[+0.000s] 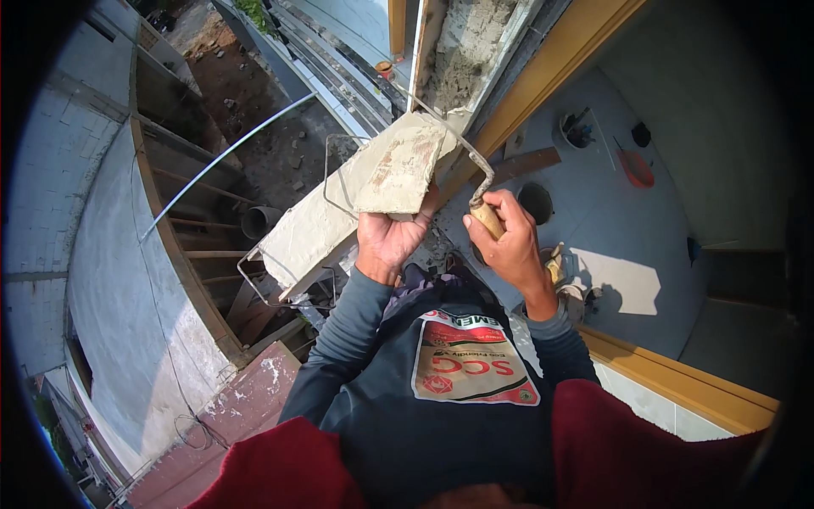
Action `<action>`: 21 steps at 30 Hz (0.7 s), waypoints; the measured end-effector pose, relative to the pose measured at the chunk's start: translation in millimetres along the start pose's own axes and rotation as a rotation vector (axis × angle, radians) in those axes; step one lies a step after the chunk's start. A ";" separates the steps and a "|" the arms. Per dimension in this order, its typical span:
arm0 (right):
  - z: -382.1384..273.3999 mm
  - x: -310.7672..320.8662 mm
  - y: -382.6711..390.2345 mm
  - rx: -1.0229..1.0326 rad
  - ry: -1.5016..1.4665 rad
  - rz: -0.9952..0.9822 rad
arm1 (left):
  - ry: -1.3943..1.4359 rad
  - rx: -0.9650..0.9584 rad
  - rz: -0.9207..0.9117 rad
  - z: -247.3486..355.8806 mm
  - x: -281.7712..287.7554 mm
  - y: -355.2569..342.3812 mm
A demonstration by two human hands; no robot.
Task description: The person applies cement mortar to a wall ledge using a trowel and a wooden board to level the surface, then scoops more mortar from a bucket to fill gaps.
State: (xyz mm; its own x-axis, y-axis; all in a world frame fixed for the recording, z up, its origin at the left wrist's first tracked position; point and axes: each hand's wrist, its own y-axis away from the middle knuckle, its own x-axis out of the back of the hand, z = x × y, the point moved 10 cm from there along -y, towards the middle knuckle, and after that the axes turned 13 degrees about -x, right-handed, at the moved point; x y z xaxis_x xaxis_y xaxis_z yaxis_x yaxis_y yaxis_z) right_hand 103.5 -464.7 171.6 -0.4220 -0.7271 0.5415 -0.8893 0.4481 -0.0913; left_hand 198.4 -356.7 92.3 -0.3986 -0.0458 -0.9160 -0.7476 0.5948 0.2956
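Observation:
My left hand is under a small flat piece coated in cream plaster, gripping its lower end; some fingers are hidden behind it. My right hand is wrapped round the wooden handle of a trowel-like tool, whose bent, crusted metal neck rises from the grip. I cannot make out where its blade ends. A long plastered beam runs diagonally just behind my left hand, with bent metal clamps around it.
Below right, a pale floor holds a dark bucket, an orange-red tub and a plank. Yellow wooden frames cross the right. At left, a drop shows rubble, timber joists, a white pipe and a rendered wall.

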 end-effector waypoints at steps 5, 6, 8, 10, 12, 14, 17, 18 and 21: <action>-9.7 -35.7 3.0 0.211 0.216 0.152 | 0.160 -0.047 -0.112 2.6 -14.9 -5.5; -10.7 -32.2 6.3 0.216 0.216 0.148 | 0.162 -0.052 -0.116 7.2 -20.8 -6.8; -9.6 -20.1 13.4 0.220 0.206 0.063 | 0.165 -0.154 -0.068 31.4 -24.8 -13.2; -5.3 -0.3 16.6 0.167 0.230 -0.012 | 0.175 -0.148 -0.083 38.3 -31.5 -14.2; -7.5 24.3 16.2 0.113 0.275 -0.065 | 0.290 -0.077 -0.137 43.1 -33.8 -19.3; -5.3 40.8 16.8 0.094 0.248 -0.068 | 0.293 -0.097 -0.111 49.3 -32.2 -21.0; -14.1 49.9 12.8 0.077 0.246 -0.069 | 0.390 0.024 -0.131 41.5 -38.4 -22.4; -20.0 50.8 11.0 0.088 0.271 -0.071 | 0.383 0.030 -0.123 39.7 -35.3 -23.6; -24.6 49.7 9.3 0.054 0.267 -0.095 | 0.366 0.056 -0.138 30.4 -32.9 -27.1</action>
State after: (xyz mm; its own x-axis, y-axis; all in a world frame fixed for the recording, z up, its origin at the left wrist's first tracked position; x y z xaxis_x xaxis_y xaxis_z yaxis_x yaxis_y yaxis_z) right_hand 78.6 -483.8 218.2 -0.2815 -0.5986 0.7500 -0.9336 0.3514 -0.0699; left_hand 247.9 -346.9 106.1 -0.4667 -0.4057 -0.7859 -0.7816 0.6050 0.1518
